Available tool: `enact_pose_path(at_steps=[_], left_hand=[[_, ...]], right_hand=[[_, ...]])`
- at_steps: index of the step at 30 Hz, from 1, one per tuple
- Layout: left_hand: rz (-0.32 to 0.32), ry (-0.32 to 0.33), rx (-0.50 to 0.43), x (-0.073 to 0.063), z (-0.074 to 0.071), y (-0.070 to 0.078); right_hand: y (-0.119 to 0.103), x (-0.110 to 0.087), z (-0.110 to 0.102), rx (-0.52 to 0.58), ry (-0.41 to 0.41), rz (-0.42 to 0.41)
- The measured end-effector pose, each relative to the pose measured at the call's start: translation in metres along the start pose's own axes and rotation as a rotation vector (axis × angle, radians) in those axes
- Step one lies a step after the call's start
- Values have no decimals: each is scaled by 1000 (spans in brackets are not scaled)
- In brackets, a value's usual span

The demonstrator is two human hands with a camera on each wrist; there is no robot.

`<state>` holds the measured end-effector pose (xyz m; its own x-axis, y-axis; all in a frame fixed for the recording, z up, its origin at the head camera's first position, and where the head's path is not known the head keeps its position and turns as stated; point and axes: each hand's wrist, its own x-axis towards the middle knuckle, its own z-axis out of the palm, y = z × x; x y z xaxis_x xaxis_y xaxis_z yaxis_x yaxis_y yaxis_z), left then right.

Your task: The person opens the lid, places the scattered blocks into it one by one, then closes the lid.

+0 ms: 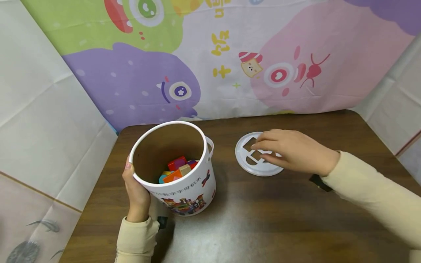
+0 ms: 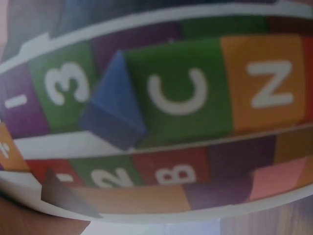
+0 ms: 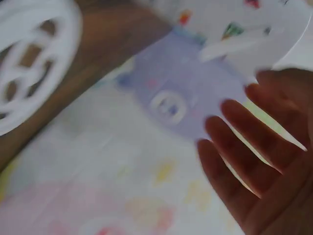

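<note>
A white bucket (image 1: 197, 188) with printed pictures stands tilted on the table, its top uncovered. Inside lie colourful building blocks (image 1: 177, 170). My left hand (image 1: 136, 195) grips the bucket's left side, thumb at the rim, its other fingers mostly hidden. The left wrist view is filled by the bucket's printed wall (image 2: 190, 93) of letters and numbers. To the right, a white lid (image 1: 258, 170) with shaped cut-outs lies flat on the table. Over it hovers my right hand (image 1: 292, 151), its fingers apart and loosely bent, holding nothing; the right wrist view shows those fingers (image 3: 239, 171) separate from the lid (image 3: 63, 63).
The brown wooden table (image 1: 263, 223) reaches to a cloth backdrop (image 1: 227, 95) with cartoon monsters behind it. A white handle (image 1: 211, 146) sticks out at the bucket's right side. Pale sheets (image 1: 49, 109) hang at the left.
</note>
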<state>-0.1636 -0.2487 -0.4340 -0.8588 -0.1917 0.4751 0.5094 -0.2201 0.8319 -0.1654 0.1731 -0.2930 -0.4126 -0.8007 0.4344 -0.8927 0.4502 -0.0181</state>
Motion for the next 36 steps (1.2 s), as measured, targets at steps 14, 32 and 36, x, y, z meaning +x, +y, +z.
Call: enact_pose_path(at_steps=[14,32,36], left_hand=[[12,-3,-17,0,-8,-7],[-28,115,-8,-10,57,59],[-10,69,-44,-6,36,37]], right_hand=[[34,-161,12,37,-505,699],[43,-200,39,83,-452,752],[41,-194,29,103,-415,750]])
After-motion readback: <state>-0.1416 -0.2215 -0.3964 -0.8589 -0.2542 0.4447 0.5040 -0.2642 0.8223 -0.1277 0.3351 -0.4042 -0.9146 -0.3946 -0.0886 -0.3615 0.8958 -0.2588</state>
